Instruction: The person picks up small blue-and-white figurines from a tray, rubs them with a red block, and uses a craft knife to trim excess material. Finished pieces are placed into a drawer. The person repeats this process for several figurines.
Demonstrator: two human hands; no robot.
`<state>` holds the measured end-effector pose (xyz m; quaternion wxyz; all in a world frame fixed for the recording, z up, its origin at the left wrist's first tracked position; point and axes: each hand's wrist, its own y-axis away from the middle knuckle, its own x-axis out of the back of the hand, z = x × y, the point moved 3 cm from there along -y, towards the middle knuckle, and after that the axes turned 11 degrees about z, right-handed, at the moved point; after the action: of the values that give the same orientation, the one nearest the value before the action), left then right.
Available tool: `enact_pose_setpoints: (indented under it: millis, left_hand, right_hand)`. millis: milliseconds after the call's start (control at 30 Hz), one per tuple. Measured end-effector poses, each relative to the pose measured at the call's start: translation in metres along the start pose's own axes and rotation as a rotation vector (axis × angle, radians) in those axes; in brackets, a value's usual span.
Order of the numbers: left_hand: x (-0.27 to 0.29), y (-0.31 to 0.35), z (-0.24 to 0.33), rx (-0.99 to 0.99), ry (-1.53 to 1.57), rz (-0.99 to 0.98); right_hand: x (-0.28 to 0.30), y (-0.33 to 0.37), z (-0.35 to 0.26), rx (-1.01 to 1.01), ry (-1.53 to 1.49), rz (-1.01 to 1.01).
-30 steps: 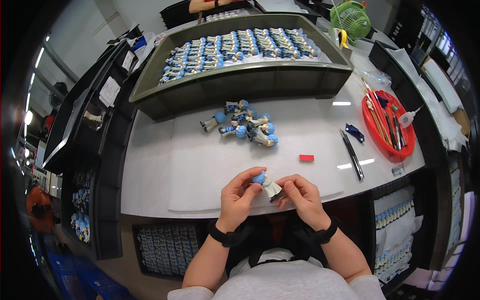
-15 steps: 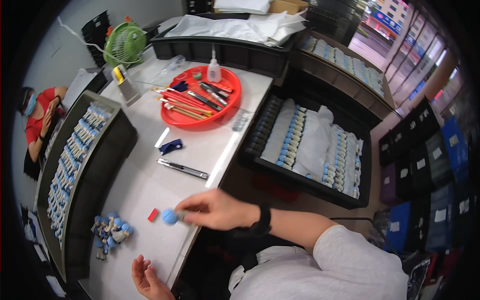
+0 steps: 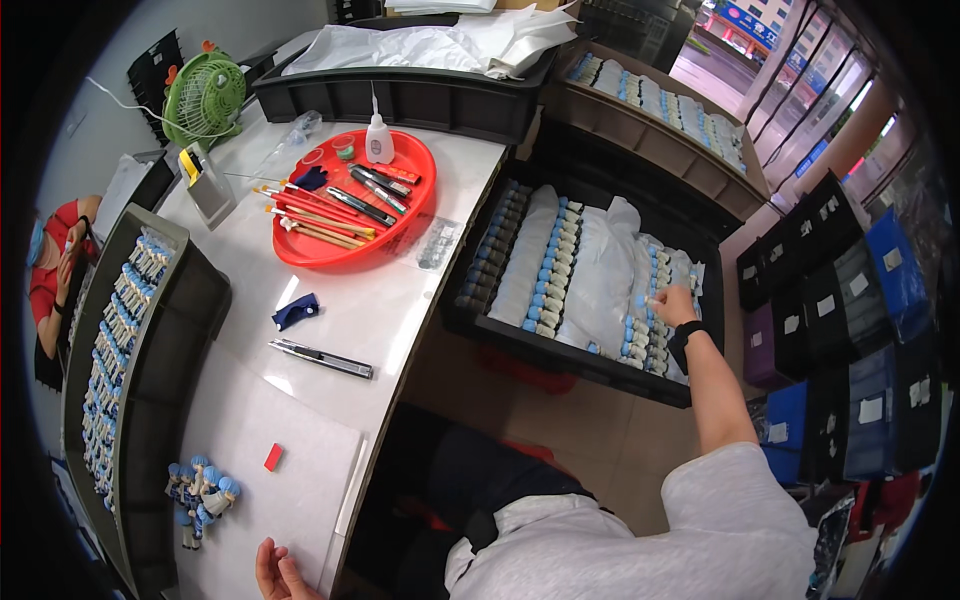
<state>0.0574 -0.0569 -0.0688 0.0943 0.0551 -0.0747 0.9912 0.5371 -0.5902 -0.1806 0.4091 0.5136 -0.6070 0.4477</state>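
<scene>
My right hand (image 3: 676,304) reaches over the black crate (image 3: 600,366) on the right, its fingers closed on a small blue-headed figurine (image 3: 644,300). Under it run rows of similar figurines (image 3: 552,268) with white cloth (image 3: 603,275) between them. My left hand (image 3: 280,572) rests at the table's near edge, fingers apart and nothing in it. On the white table sheet (image 3: 300,420) close by lie a pile of blue-haired figurines (image 3: 208,490) and a small red block (image 3: 273,458).
A utility knife (image 3: 320,358) and a dark blue cloth piece (image 3: 296,312) lie beyond. Farther off, a red tray (image 3: 290,255) holds brushes, pens and a white squeeze bottle (image 3: 379,140). A grey crate of figurines (image 3: 185,330) borders the left side; a person in red (image 3: 52,290) sits past it.
My right hand has swung from above the table out to the right crate, carrying the figurine. My left hand has dropped slightly lower, and the whole view has shifted.
</scene>
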Motion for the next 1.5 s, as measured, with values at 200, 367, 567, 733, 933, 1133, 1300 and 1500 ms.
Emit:
enact_pose_setpoints:
  millis: [200,367,567,733,933,1133,1300,1500]
  left_hand:
    - [0.001,0.000,-0.001,-0.008,-0.025,0.007]
    - [-0.002,0.001,0.000,-0.005,-0.032,-0.006]
    - [0.008,0.003,-0.009,-0.012,-0.086,-0.038]
    - [-0.008,-0.007,-0.004,-0.026,0.058,-0.037]
    - [-0.006,-0.001,0.006,-0.040,0.170,-0.064]
    - [-0.006,0.003,0.012,-0.153,0.063,-0.098]
    - [0.011,0.014,0.062,-0.249,-0.098,-0.203]
    - [0.051,-0.049,0.105,-0.638,-0.483,-0.129]
  right_hand:
    - [-0.041,0.001,0.022,-0.137,-0.045,0.027]
    - [-0.059,-0.002,0.029,-0.120,-0.020,0.033]
    - [-0.071,-0.010,0.024,-0.043,-0.088,-0.057]
    - [-0.076,-0.040,0.092,0.121,-0.036,0.221]
    - [0.019,0.011,-0.161,0.042,-1.139,0.085]
    - [0.060,0.192,-0.395,0.117,-1.715,-0.885]
    - [0.054,0.312,-0.474,0.153,-1.508,-1.512]
    - [0.039,0.358,-0.504,0.445,-1.370,-1.469]
